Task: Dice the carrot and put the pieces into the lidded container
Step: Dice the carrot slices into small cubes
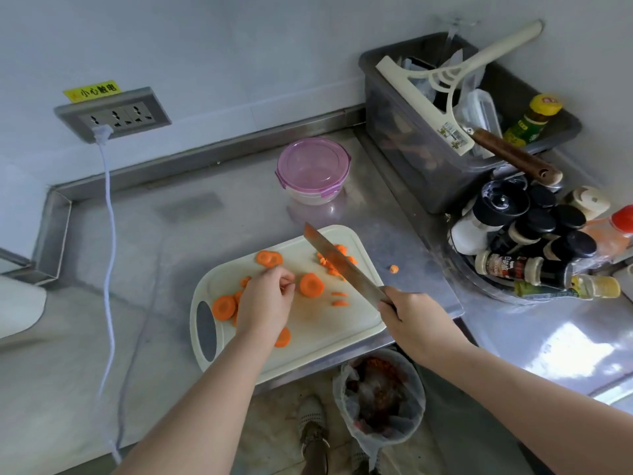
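Carrot slice (311, 285) flat mid cutting board (325, 325), just beside left hand (265, 299) (curled, grip unclear); right hand (409, 315), farther, clamps knife (342, 265) angled over board's far-right corner.

Glossy steel counter (239, 214) (matt plastic cutting board (318, 323))

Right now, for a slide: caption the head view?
Right hand holds knife over diced carrot, left hand among carrot slices on cutting board, lidded container closed.
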`<state>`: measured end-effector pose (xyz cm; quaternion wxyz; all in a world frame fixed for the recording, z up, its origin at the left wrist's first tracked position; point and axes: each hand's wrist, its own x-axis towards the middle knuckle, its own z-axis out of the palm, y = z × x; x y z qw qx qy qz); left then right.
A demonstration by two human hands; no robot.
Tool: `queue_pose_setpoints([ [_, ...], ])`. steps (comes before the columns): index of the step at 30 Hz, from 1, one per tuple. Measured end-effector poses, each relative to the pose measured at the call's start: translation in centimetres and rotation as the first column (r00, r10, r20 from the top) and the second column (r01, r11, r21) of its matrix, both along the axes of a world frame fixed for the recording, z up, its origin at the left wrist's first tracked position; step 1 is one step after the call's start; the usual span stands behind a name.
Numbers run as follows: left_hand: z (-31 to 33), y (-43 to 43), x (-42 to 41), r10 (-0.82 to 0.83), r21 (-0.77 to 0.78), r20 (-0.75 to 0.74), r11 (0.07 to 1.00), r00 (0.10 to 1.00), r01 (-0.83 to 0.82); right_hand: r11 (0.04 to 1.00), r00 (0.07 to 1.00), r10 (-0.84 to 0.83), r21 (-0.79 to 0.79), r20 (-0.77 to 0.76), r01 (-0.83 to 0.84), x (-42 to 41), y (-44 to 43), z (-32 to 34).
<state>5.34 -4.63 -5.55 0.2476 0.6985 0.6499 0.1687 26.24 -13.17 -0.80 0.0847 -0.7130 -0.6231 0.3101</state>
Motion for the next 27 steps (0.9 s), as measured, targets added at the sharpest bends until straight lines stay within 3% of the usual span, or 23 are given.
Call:
queue_pose_setpoints([
  [3, 0.4, 0.2, 0.5, -0.173, -0.046, -0.116, 0.985, 0.978, 0.169, 0.999, 1.0, 0.002, -0.032, 0.012, -0.002, -0.7, 0.3, -0.1],
  [6, 0.7, 0.9, 1.1, -0.448, -0.1, -0.296, 0.893, 0.844, 0.439, 0.999, 1.0, -0.024, -0.041, 0.015, 0.025, -0.9, 0.6, 0.1],
  [8, 0.9, 1.8, 1.3, -0.544, -0.166, -0.354, 0.837, 0.76, 0.522, 0.997, 0.998, -0.051, -0.049, 0.02, 0.052, -0.6, 0.7, 0.2],
  [14, 2.0, 3.9, 2.4, -0.668, -0.293, -0.525, 0.723, 0.527, 0.625, 0.994, 0.995, -0.104, -0.044, 0.001, 0.104, 0.0, 0.6, 0.7],
  [17, 2.1, 4.3, 3.0, -0.673, -0.307, -0.579, 0.702, 0.459, 0.642, 0.993, 0.994, -0.108, -0.046, -0.007, 0.107, 0.1, 0.4, 0.8],
  [21, 1.9, 4.3, 3.2, -0.614, -0.286, -0.632, 0.752, 0.473, 0.594, 0.992, 0.994, -0.108, -0.061, -0.023, 0.107, -0.1, 0.3, 0.7],
  [27, 1.0, 3.0, 3.0, -0.377, -0.184, -0.663, 0.919, 0.647, 0.347, 0.989, 0.991, -0.12, -0.093, -0.058, 0.114, -1.2, 0.6, 0.6],
])
